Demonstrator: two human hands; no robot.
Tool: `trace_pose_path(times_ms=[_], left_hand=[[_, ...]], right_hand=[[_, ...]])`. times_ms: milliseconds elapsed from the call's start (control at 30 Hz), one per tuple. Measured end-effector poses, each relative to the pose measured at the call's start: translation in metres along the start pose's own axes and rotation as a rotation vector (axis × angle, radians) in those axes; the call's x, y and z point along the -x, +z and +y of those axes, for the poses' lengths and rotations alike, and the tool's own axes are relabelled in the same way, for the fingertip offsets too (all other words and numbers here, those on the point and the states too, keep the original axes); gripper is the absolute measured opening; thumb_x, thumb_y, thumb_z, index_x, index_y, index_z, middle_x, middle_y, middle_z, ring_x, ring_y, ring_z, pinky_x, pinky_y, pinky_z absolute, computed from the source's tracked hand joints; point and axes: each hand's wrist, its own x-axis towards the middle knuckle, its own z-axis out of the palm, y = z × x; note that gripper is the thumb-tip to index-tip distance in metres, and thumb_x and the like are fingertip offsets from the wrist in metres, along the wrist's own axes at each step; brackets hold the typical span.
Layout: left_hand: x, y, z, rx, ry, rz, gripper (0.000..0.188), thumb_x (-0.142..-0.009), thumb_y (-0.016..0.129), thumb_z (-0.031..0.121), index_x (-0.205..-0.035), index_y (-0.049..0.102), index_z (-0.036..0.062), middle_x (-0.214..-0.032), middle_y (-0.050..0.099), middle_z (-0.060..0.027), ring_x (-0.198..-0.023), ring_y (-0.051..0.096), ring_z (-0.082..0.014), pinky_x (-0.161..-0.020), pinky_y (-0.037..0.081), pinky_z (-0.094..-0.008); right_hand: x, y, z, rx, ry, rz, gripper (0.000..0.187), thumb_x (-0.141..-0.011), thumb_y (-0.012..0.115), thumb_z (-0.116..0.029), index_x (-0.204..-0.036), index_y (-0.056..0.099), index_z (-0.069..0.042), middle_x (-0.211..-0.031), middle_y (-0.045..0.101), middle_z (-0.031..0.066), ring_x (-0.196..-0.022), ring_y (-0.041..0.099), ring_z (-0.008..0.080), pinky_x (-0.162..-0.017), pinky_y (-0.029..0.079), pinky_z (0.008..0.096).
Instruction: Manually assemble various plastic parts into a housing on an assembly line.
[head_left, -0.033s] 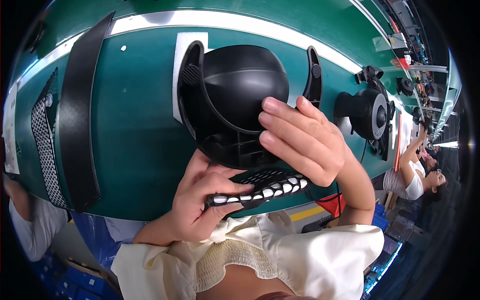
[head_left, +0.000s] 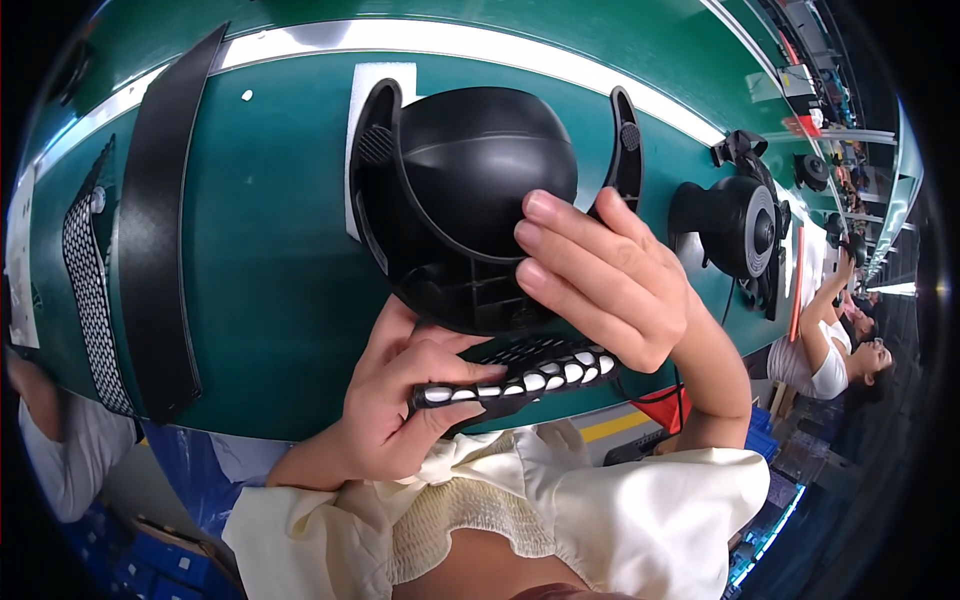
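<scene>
The left hand [head_left: 395,405] clamps thumb and fingers on the left end of a black openwork mesh piece with white-filled cells [head_left: 548,377]. Its long axis runs left to right, on the body side of a rounded black plastic shell [head_left: 490,165]. The right hand [head_left: 625,290] lays extended fingers on that shell (thumb hidden, so whether it grips cannot be told).

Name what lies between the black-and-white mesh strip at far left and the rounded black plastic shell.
In the head view: a long black panel, green tabletop with a small white fragment, then a white slab partly hidden by the shell.
</scene>
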Motion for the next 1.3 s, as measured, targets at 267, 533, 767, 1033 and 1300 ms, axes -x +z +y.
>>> trace_pose_path(times_ms=[267,533,767,1033,1300], left_hand=[[0.007,-0.002,0.009,-0.043,-0.188,0.081,0.014,-0.075,0.056,0.001,-0.088,0.054,-0.0054,-0.087,0.06,-0.0165,-0.077,0.061,-0.0167,-0.065,0.047,-0.0214],[0.001,0.026,0.0,0.151,0.029,0.129,0.025,-0.073,0.056,-0.006,-0.096,0.045,-0.0049,-0.092,0.058,-0.0141,-0.079,0.058,-0.013,-0.068,0.046,-0.0214],[0.006,0.016,0.016,-0.264,-0.044,0.165,0.021,-0.067,0.067,0.0,-0.081,0.051,-0.0029,-0.066,0.061,-0.0071,-0.058,0.06,-0.0097,-0.05,0.045,-0.0174],[0.012,0.021,-0.003,-0.068,0.062,0.31,0.012,-0.069,0.061,-0.003,-0.077,0.052,-0.002,-0.069,0.062,-0.0119,-0.056,0.06,-0.0113,-0.047,0.044,-0.0185],[0.001,0.022,0.001,-0.37,0.321,0.18,0.02,-0.061,0.058,-0.007,-0.081,0.057,-0.0038,-0.072,0.062,-0.0138,-0.058,0.061,-0.022,-0.051,0.049,-0.0258]], right_hand=[[0.029,-0.02,-0.003,0.256,0.309,0.276,0.028,-0.072,0.055,0.0,-0.099,0.055,-0.01,-0.096,0.06,0.0075,-0.091,0.055,0.0246,-0.08,0.04,0.0324],[0.029,-0.006,-0.065,-0.956,0.835,0.188,0.051,-0.064,0.073,-0.012,-0.104,0.046,0.003,-0.094,0.056,0.0123,-0.075,0.057,0.0159,-0.06,0.046,0.0245],[0.018,-0.005,-0.062,-0.899,0.725,0.186,0.015,-0.066,0.069,-0.006,-0.073,0.059,0.003,-0.06,0.059,0.0096,-0.045,0.055,0.0164,-0.041,0.04,0.0223],[0.001,-0.033,-0.046,-0.496,0.552,0.136,0.029,-0.055,0.072,-0.014,-0.081,0.062,-0.004,-0.069,0.055,0.0027,-0.06,0.048,0.0166,-0.053,0.031,0.0252],[-0.017,-0.03,-0.066,-0.206,0.369,0.069,0.032,-0.051,0.065,-0.016,-0.081,0.064,-0.003,-0.074,0.057,0.0038,-0.062,0.046,0.0151,-0.054,0.032,0.0252]])
